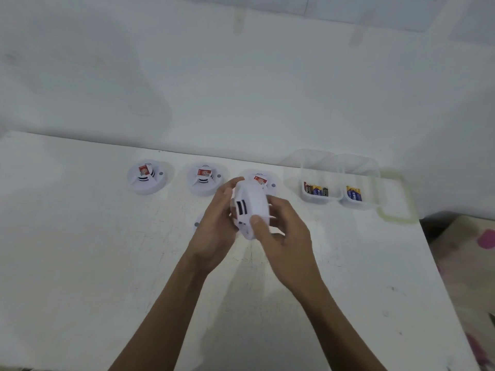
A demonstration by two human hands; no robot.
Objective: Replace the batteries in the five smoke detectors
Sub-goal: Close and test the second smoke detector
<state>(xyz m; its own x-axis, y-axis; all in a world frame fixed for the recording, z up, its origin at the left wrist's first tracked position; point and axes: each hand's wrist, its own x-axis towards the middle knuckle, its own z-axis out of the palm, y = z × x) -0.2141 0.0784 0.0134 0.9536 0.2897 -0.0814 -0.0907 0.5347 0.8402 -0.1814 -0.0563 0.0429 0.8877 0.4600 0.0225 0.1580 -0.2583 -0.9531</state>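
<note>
A white smoke detector (250, 207) is held tilted on its side above the table, between both hands. My left hand (214, 231) grips its left side and my right hand (281, 231) grips its right side, thumb on the front edge. Three more white detectors with red stickers stand in a row behind: one at the left (147, 178), one in the middle (205, 180), and one (263, 180) partly hidden by the held one. Another white detector (197, 224) peeks out behind my left hand. Batteries lie in two clear tubs (317, 192) (353, 194).
The white table (80, 250) runs up to a white wall at the back. A clear lid with a pale green rim (396, 215) lies to the right of the tubs. The table's right edge drops off to a patterned floor (466, 263).
</note>
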